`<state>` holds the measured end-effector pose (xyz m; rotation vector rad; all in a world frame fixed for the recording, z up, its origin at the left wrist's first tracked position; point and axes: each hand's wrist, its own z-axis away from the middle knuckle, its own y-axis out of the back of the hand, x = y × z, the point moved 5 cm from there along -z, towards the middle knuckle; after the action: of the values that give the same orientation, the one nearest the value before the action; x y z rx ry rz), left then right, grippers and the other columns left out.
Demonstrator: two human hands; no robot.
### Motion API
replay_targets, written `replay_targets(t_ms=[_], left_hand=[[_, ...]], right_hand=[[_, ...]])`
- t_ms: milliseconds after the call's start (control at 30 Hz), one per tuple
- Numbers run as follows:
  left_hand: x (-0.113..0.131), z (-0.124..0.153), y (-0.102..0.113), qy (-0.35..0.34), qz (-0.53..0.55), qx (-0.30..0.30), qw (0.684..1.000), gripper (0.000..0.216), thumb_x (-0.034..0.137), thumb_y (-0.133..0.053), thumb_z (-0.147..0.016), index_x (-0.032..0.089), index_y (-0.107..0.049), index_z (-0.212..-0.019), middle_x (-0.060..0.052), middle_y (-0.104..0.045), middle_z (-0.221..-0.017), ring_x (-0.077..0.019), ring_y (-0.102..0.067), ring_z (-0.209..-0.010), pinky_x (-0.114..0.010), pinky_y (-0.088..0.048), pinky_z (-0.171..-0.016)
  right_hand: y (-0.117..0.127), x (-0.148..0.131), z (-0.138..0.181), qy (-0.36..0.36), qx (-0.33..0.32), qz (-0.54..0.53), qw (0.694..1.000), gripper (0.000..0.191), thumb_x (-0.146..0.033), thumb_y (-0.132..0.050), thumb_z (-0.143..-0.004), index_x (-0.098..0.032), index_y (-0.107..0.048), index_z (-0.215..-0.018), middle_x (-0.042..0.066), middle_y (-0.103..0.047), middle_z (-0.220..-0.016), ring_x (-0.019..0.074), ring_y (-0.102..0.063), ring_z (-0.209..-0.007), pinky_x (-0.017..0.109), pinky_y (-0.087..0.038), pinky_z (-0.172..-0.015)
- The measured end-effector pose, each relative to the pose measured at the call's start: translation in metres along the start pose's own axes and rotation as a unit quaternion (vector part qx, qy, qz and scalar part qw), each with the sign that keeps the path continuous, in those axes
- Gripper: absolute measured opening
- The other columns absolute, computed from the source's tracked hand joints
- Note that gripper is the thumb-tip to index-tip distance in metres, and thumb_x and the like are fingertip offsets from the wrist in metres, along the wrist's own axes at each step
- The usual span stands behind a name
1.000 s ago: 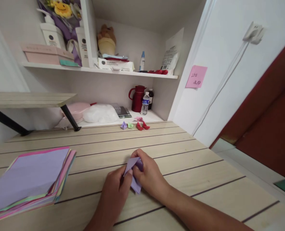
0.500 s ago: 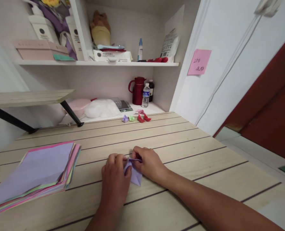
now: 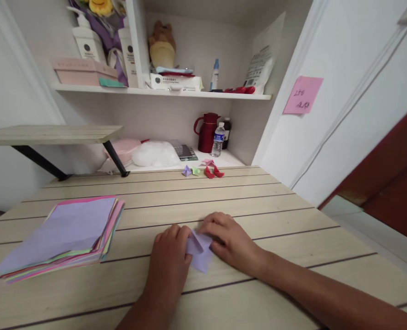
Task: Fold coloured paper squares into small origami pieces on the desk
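A small lilac piece of folded paper (image 3: 199, 254) lies flat on the wooden table (image 3: 244, 201) between my hands. My left hand (image 3: 169, 266) presses its fingers on the paper's left edge. My right hand (image 3: 229, 240) lies over the paper's right and top edge, fingertips pinching a fold. A stack of coloured paper sheets (image 3: 69, 233), lilac on top, rests to the left.
Several small folded paper shapes (image 3: 203, 171) sit at the table's far edge. Behind them a low shelf holds a red jug (image 3: 208, 132), a water bottle (image 3: 218, 140) and a white bag (image 3: 155, 153). A raised wooden shelf (image 3: 48, 134) stands at the left. A pink note (image 3: 302, 95) sticks to the right wall.
The folded paper, held up off the table a second ago, has been laid flat; both hands now press it down. The view has shifted slightly.
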<state>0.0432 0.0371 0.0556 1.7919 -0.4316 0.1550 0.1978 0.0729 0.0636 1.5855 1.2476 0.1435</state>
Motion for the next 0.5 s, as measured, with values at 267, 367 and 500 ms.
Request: replay_targets(t_ms=[267,367,500], left_hand=[[-0.021,0.009,-0.003,-0.117,-0.025,-0.013,0.993,0.039,0.005,-0.057,-0.073,0.023,-0.066,-0.107,-0.005,-0.068,-0.102,-0.0225,-0.063,-0.091,-0.039,-0.052,-0.082],[-0.022,0.016,0.0,-0.205,-0.047,0.051,0.976,0.034,0.01,-0.055,-0.081,0.022,-0.065,-0.111,-0.005,-0.069,-0.098,-0.0204,-0.063,-0.085,-0.035,-0.054,-0.075],[-0.017,0.021,-0.001,-0.258,-0.106,0.102,0.955,0.042,0.01,-0.051,-0.086,0.021,-0.058,-0.125,-0.005,-0.068,-0.095,-0.0195,-0.062,-0.079,-0.034,-0.053,-0.07]], right_hand=[[-0.005,0.006,0.005,0.067,-0.02,0.029,0.997,0.035,-0.003,-0.057,-0.084,-0.026,-0.067,-0.108,0.004,-0.068,-0.102,0.0204,-0.06,-0.096,0.036,-0.044,-0.085],[-0.003,0.005,0.004,0.07,-0.024,0.027,0.997,0.033,-0.004,-0.057,-0.084,-0.026,-0.066,-0.107,0.003,-0.068,-0.102,0.0194,-0.06,-0.096,0.035,-0.044,-0.085],[-0.004,0.004,0.003,0.067,-0.038,0.031,0.997,0.03,-0.005,-0.056,-0.087,-0.025,-0.066,-0.107,0.005,-0.067,-0.101,0.0194,-0.06,-0.095,0.034,-0.046,-0.084]])
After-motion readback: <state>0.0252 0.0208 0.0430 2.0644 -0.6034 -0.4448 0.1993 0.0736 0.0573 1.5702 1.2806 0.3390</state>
